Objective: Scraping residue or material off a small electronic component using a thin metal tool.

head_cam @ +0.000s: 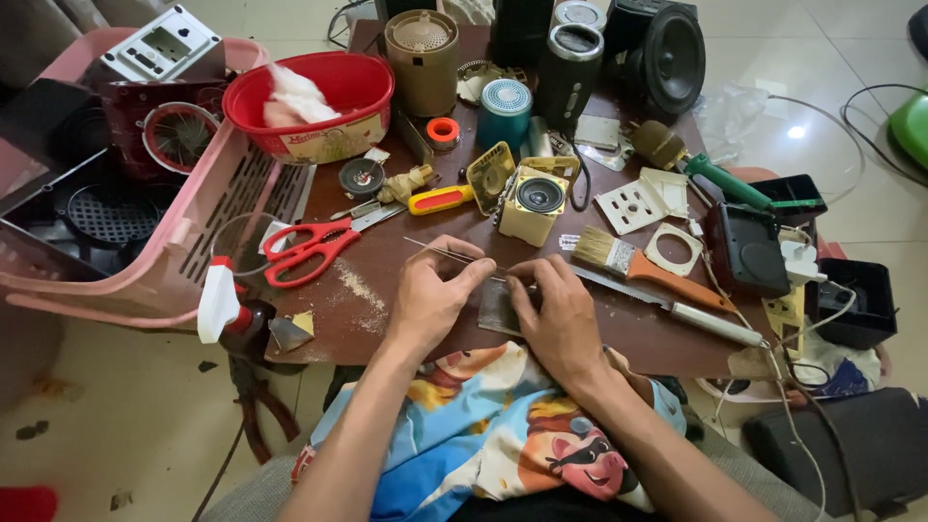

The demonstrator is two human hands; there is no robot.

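Both my hands rest at the near edge of a brown table (387, 290). My left hand (433, 298) pinches a thin metal rod (440, 251) that slants up to the left. My right hand (556, 311) presses on a small flat grey metal piece (495, 307) lying between the two hands, and its fingertips meet the rod's end. A small cream speaker box (532, 204) stands just beyond my hands.
Red scissors (309, 249), a yellow-and-red screwdriver (440, 199), a brush with an orange handle (638, 261) and a long file (677, 307) lie around my hands. A red bowl (309, 101), a pink basket (193, 222), speakers (667, 58) and a spray bottle (224, 304) crowd the edges.
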